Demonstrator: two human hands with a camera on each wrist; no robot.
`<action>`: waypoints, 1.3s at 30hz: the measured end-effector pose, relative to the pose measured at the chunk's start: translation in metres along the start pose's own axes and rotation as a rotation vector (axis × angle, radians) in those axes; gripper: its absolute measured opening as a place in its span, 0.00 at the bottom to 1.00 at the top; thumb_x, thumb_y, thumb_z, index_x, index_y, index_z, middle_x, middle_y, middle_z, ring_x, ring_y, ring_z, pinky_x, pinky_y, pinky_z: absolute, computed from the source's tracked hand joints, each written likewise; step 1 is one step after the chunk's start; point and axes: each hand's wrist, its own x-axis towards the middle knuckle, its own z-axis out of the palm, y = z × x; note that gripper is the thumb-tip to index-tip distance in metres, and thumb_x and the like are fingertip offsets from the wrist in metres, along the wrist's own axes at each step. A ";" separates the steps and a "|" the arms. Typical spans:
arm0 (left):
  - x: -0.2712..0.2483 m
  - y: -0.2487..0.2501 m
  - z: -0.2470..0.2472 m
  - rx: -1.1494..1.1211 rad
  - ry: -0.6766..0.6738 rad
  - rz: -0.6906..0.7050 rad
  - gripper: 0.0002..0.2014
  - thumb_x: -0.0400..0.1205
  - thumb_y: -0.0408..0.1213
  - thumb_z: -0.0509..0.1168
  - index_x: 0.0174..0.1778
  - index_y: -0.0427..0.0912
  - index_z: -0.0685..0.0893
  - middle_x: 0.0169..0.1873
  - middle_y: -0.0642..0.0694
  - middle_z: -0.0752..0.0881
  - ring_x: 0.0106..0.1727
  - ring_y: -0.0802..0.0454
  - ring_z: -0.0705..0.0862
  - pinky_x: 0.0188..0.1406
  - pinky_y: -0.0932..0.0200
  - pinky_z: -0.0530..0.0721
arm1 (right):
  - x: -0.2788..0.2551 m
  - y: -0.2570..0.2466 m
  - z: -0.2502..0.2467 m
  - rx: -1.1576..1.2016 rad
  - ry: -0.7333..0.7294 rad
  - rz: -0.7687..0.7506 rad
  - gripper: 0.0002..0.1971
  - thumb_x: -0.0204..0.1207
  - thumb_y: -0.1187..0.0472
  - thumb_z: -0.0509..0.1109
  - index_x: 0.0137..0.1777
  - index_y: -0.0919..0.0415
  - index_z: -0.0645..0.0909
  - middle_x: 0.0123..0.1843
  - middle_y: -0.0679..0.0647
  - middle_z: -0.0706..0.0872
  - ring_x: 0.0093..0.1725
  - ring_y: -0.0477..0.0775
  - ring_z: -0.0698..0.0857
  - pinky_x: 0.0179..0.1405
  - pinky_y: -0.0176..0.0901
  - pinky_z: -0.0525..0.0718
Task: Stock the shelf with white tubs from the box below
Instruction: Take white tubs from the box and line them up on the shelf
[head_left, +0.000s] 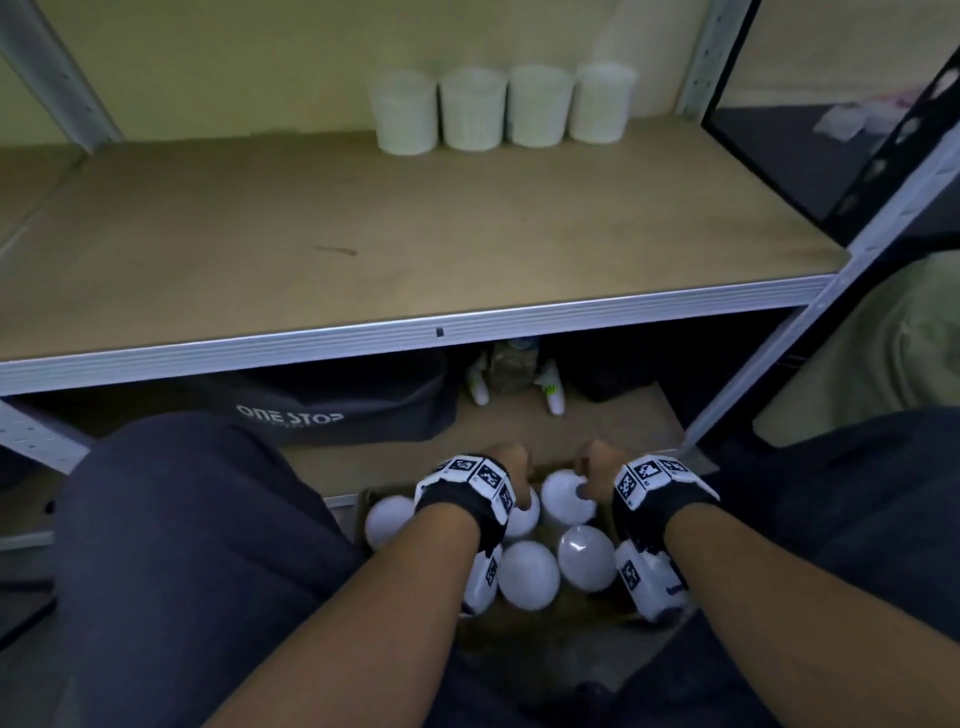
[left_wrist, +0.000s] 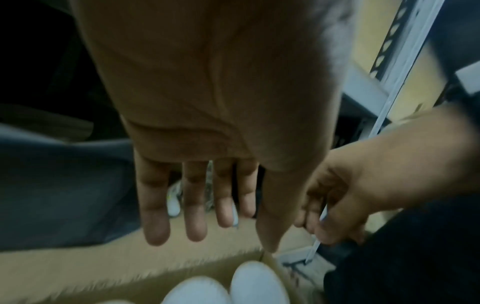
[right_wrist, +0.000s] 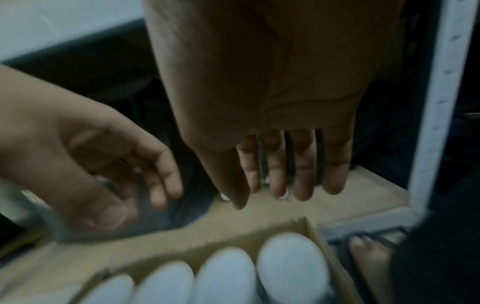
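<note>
Fingers of the left hand (left_wrist: 207, 127) extend straight and slightly spread, holding nothing, poised above the far edge of the cardboard box (left_wrist: 109, 273). Fingers of the right hand (right_wrist: 272, 98) likewise hang straight, close together, empty, above the far right corner of the same box. In the head view, both hands sit side by side over the box's far row, wrists wrapped in black bands bearing white marker tags; whether a fingertip touches a lid there cannot be told. White tubs in the box (head_left: 529, 574) stand upright in rows, their round lids facing up; motion blur softens them in both wrist views. The box rests on the floor between the person's knees, which are clad in dark fabric, just before the lower level of the rack. Above, the brown shelf (head_left: 363, 239), edged with a pale metal rail, carries a row of four white tubs (head_left: 501, 109) at the back right, touching or nearly so. A dark bag (head_left: 332, 405) printed "ONE STOP" lies beneath the shelf.
</note>
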 end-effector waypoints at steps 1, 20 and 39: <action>0.012 -0.005 0.011 -0.008 -0.011 -0.017 0.23 0.65 0.44 0.72 0.55 0.45 0.81 0.54 0.41 0.86 0.52 0.39 0.85 0.54 0.49 0.86 | 0.001 0.006 0.008 0.001 -0.040 0.011 0.19 0.74 0.58 0.70 0.64 0.62 0.80 0.67 0.61 0.81 0.64 0.61 0.83 0.63 0.47 0.82; 0.080 -0.021 0.182 0.207 -0.090 -0.006 0.37 0.58 0.58 0.75 0.63 0.48 0.81 0.58 0.41 0.80 0.58 0.36 0.83 0.57 0.38 0.83 | 0.044 0.027 0.145 -0.177 -0.036 0.033 0.16 0.58 0.54 0.80 0.48 0.52 0.86 0.59 0.56 0.71 0.44 0.66 0.85 0.38 0.53 0.86; 0.062 -0.028 0.151 0.044 -0.077 0.037 0.43 0.69 0.48 0.74 0.77 0.54 0.58 0.73 0.44 0.61 0.74 0.31 0.67 0.71 0.36 0.73 | 0.033 0.033 0.116 -0.135 -0.185 -0.010 0.29 0.77 0.49 0.63 0.77 0.47 0.60 0.79 0.58 0.55 0.77 0.70 0.63 0.72 0.64 0.69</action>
